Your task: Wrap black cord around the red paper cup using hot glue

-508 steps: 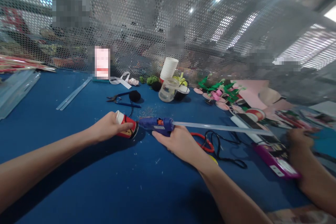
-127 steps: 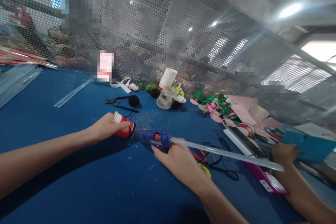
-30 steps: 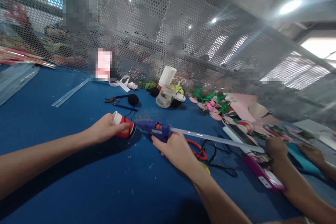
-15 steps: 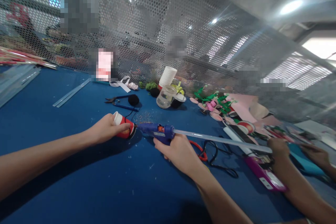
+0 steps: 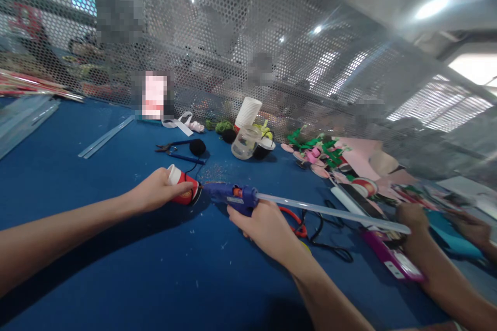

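Note:
My left hand [image 5: 157, 190] grips a small red paper cup [image 5: 185, 192] with a white rim, tilted on its side, its dark-edged base facing right. Black yarn runs from the cup up to a black yarn ball [image 5: 197, 147]. My right hand [image 5: 267, 225] is wrapped around the handle of a blue glue gun [image 5: 229, 194]. The gun's nozzle is at the base of the cup; whether it touches cannot be made out. A long clear glue stick [image 5: 310, 204] sticks out of the gun's back end to the right.
Pliers [image 5: 171, 150] lie beyond the cup. Behind stand a clear plastic cup [image 5: 245, 144] and stacked white cups [image 5: 248, 110]. A purple power strip [image 5: 392, 256] and black cables [image 5: 330, 251] lie right, near a co-worker's hands [image 5: 413, 220]. Pipe-cleaner plants [image 5: 310, 150] sit behind.
The glue stick's far end has shifted slightly to the right and down. My hands, the cup and the gun are nearly unmoved. The co-worker's far hand has moved a little.

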{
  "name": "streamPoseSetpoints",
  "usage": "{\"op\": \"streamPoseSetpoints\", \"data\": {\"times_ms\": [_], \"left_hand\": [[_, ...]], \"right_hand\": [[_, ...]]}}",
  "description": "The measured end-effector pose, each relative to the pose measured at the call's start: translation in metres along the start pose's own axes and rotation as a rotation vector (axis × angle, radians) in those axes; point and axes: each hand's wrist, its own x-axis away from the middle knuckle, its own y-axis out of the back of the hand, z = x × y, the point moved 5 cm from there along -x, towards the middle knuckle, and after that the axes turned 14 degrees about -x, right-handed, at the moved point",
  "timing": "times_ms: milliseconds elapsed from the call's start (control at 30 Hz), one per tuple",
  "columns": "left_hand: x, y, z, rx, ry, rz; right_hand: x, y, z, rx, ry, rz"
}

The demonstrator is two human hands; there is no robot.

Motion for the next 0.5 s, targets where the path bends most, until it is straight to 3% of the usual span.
{"op": "streamPoseSetpoints", "data": {"times_ms": [500], "left_hand": [[-0.0011, -0.0006, 0.0017, -0.019, 0.0, 0.007]], "right_hand": [[0.002, -0.0003, 0.0011, 0.033, 0.037, -0.02]]}}
